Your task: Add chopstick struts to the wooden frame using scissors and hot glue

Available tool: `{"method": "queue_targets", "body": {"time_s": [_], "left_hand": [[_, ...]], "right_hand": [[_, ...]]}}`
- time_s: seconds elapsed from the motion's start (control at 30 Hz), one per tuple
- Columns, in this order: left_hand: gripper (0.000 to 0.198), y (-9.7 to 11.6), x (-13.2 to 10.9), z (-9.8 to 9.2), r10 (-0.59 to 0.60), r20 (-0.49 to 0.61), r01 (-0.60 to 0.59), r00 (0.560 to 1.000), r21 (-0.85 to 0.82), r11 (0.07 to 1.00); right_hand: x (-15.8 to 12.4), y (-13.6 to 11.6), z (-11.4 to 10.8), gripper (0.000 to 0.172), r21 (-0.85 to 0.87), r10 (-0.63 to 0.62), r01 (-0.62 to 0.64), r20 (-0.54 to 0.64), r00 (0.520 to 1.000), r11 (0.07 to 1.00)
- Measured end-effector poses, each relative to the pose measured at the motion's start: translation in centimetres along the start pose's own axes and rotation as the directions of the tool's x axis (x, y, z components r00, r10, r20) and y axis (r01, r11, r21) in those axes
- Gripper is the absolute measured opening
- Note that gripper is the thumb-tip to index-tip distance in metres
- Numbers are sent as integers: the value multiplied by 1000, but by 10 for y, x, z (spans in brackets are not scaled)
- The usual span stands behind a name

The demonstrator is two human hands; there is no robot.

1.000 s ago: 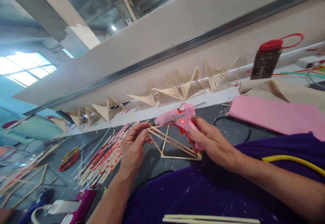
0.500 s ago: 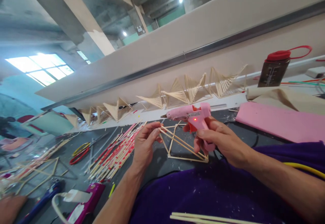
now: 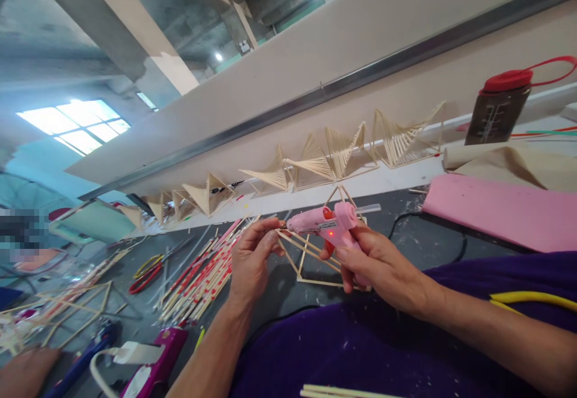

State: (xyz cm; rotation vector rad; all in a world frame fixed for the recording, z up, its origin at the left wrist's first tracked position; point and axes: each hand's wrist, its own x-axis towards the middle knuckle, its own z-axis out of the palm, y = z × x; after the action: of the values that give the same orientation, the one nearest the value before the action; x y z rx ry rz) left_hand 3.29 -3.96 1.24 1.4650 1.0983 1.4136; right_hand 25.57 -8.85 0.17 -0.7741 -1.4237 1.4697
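Observation:
My right hand (image 3: 374, 260) grips a pink hot glue gun (image 3: 322, 220), its red light lit and a clear glue stick poking out the back. The nozzle points left and meets the upper left corner of a wooden stick frame (image 3: 300, 266), right by my left fingertips. My left hand (image 3: 256, 254) pinches that corner between thumb and fingers. Part of the frame is hidden behind the glue gun and my right hand. Left of my left hand lies a bundle of red-marked wooden sticks (image 3: 202, 272).
Several finished stick models (image 3: 270, 172) line the white ledge behind. At the right are a dark bottle (image 3: 498, 112) and pink sheet (image 3: 500, 208). Scissors (image 3: 146, 273) and a purple power strip (image 3: 157, 362) lie left. Another person's hand (image 3: 29, 374) rests at the lower left.
My right hand has brought the glue gun left and down, so its nozzle has come to the frame's corner. My left hand keeps its pinch there.

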Motion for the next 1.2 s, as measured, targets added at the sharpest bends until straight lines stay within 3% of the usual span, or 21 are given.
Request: {"method": "queue_targets", "body": {"time_s": [0.3,1.2], "left_hand": [[22,2,1,2,-11,-31,12,999,12,1000],[23,1,2,3,-57,-8,57,998,-42,998]], "right_hand": [[1,5,2,35,-86,-48,46,-28,998,995],[0,4,4,23,-272,-123,107,-43,991,956]]}}
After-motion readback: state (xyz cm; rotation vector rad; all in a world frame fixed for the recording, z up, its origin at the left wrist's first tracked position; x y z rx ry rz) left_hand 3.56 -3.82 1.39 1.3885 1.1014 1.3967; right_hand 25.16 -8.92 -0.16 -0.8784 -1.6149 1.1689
